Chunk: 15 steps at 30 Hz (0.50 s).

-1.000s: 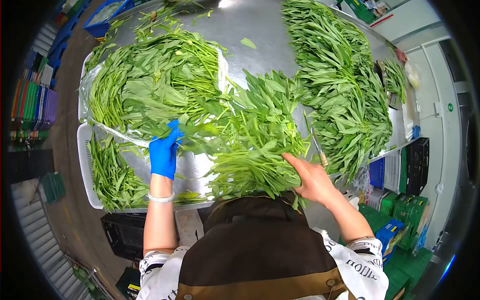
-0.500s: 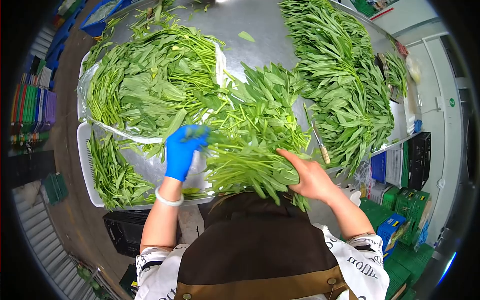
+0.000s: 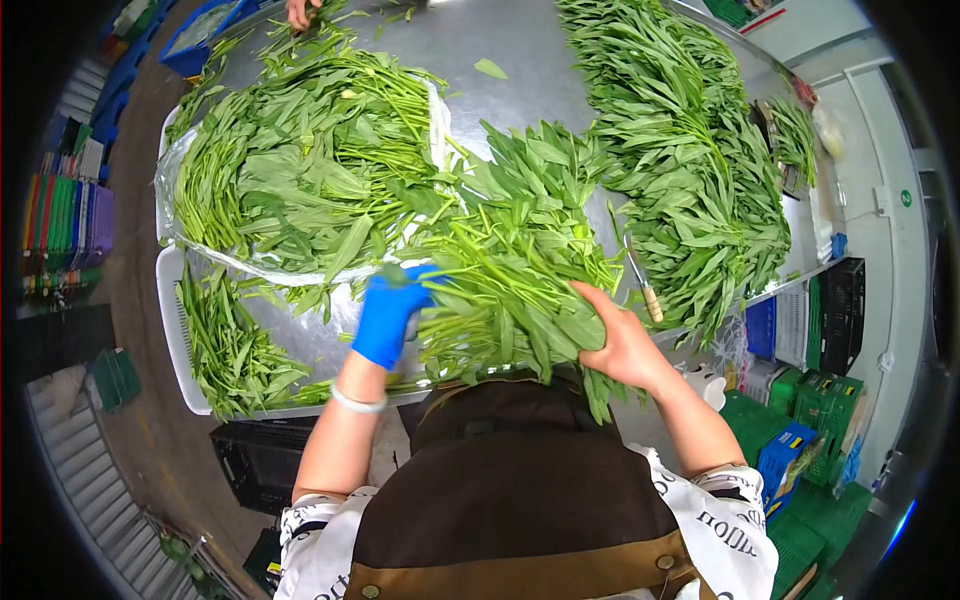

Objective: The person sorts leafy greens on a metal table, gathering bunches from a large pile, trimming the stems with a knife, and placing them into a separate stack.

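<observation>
My gloved left hand [image 3: 388,318] and bare right hand [image 3: 622,345] clasp a leafy bunch [image 3: 510,290], leaves hiding my fingertips, my apron [image 3: 500,480] covering its near end.

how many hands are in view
3: gloved left hand and bare right hand on the near greens, another person's hand at the far top edge; others may be hidden.

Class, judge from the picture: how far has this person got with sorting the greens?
Done, apparently: a long neat row of greens lies on the table, at its right. In hand: the gloved left hand grips and the right hand cups one bundle. Left: the big loose heap on a plastic sheet, so seemingly about halfway.
</observation>
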Tool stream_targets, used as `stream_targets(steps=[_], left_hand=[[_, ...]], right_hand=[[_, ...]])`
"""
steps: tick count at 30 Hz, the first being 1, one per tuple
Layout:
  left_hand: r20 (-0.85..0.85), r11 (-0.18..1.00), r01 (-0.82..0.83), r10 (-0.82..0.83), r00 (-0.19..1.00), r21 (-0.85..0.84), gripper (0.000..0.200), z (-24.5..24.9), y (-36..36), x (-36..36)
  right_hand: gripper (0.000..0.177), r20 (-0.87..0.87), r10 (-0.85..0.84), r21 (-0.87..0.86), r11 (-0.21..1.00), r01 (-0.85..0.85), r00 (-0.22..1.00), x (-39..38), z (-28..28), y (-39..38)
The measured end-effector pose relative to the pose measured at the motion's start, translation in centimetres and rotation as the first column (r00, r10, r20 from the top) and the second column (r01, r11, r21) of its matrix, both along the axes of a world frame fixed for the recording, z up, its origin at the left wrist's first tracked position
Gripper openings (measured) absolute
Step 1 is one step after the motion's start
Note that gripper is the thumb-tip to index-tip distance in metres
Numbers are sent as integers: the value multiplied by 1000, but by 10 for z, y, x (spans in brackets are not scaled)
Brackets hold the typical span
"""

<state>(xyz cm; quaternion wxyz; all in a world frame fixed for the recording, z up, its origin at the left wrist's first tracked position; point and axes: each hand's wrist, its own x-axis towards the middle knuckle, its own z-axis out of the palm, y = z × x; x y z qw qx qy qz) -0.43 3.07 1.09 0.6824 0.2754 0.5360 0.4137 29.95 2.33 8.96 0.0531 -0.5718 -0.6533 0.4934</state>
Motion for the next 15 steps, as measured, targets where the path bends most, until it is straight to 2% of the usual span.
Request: stream_targets(steps=[1,2,3,4,5,7,8,9,10,11,12,13,15], left_hand=[[-10,988,-140,140,990,-68,20,11,6,-7],[185,959,-282,281,942,-21,24,-13,5,-29],[298,901,-433,418,859,-14,28,-32,9,-47],[147,900,-437,433,889,-9,29,-25,11,-56],[-9,899,-438,438,899,-6,30,-17,12,-62],[-66,996,-47,52,996,77,30,-2,13,-52],[-104,982,154,-143,984,109,31,2,13,-42],[49,977,213,-214,976,26,30,3,9,-28],[-154,933,339,-319,935,122,31,24,8,-4],[17,915,398,-400,916,73,29,16,6,3],[-89,890,434,-425,901,143,28,6,3,17],[-193,855,475,-440,877,209,28,2,2,29],[-178,891,437,-413,893,123,26,5,1,38]], right_hand=[[81,-23,-10,44,999,11,1000,8,-3,-3],[81,-49,-16,90,996,21,999,15,-9,-6],[80,-78,-21,136,990,31,997,20,-12,-7],[80,-60,-68,51,996,71,996,20,-8,-8],[80,-62,-76,50,996,79,995,18,-9,-9],[80,-63,-88,47,995,91,994,13,-13,-12],[82,-39,-35,126,991,40,999,8,-15,-13],[83,3,3,118,993,-4,1000,2,-15,-13],[83,44,41,110,993,-45,998,-3,-16,-13],[84,86,75,100,991,-84,993,-9,-16,-13],[85,74,127,197,970,-139,989,-14,-16,-13],[84,85,127,225,964,-143,988,-13,-18,-13],[83,112,129,276,948,-156,985,-9,-22,-12]])
